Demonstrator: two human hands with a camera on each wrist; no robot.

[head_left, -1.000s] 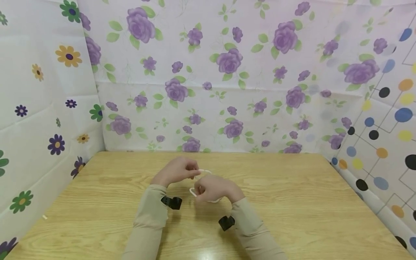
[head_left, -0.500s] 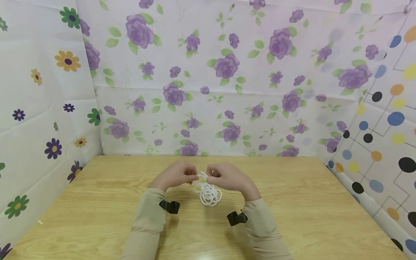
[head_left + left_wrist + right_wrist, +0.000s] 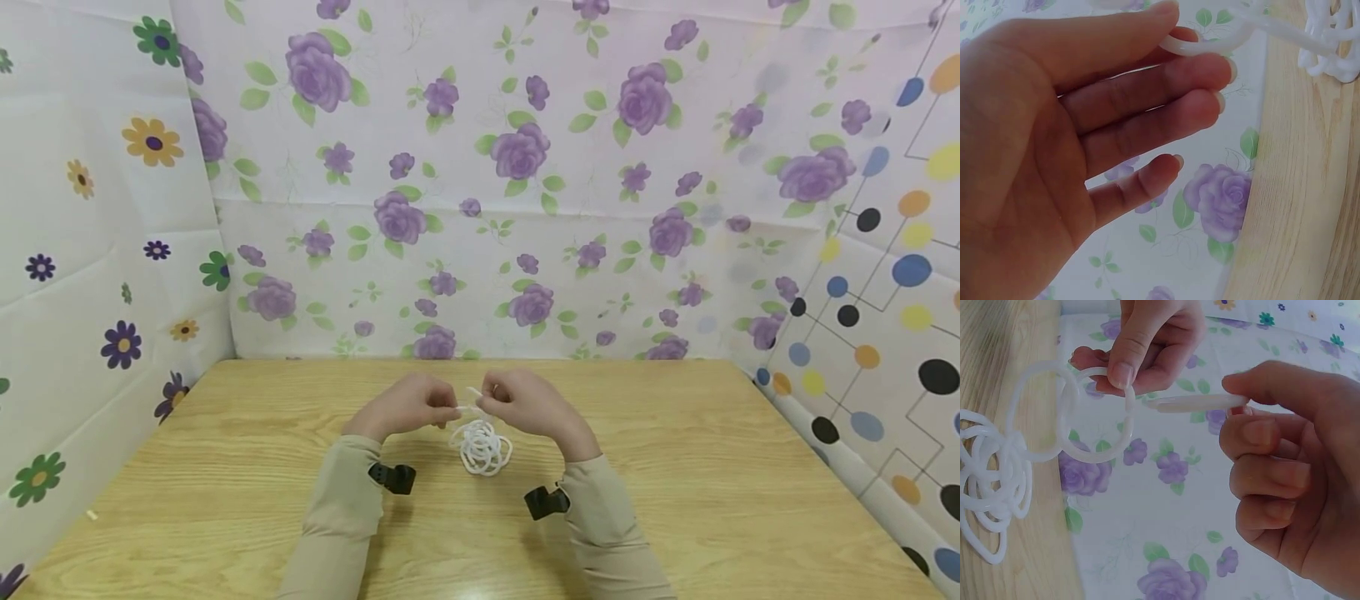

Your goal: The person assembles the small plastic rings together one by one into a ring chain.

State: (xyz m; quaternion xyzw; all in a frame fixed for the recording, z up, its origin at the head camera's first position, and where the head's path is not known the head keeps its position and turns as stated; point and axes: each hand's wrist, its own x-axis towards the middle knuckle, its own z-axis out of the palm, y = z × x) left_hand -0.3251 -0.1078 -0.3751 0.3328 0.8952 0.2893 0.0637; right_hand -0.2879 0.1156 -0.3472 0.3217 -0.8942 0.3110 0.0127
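A heap of linked white plastic rings, a chain (image 3: 480,442), lies on the table between the two hands. My left hand (image 3: 408,403) pinches an end ring (image 3: 1130,419) of it between thumb and forefinger; the other fingers lie loosely extended in the left wrist view. From that ring, another link runs down towards the heap. Opposite, my right hand (image 3: 528,404) pinches a white ring (image 3: 1200,402) by thumb and forefinger, its other fingers curled in. In the right wrist view this ring appears nearly edge-on, pointing at the left hand's ring.
The wooden table (image 3: 697,492) spreads around the hands. A small white piece (image 3: 92,515) lies near its left edge. Patterned cloths (image 3: 480,275) enclose the back and both sides. Black wrist cameras (image 3: 547,502) sit on both sleeves.
My right hand has lifted from over the heap, up and to the right, uncovering the chain, and now holds a ring before the left hand. The left hand has hardly moved.
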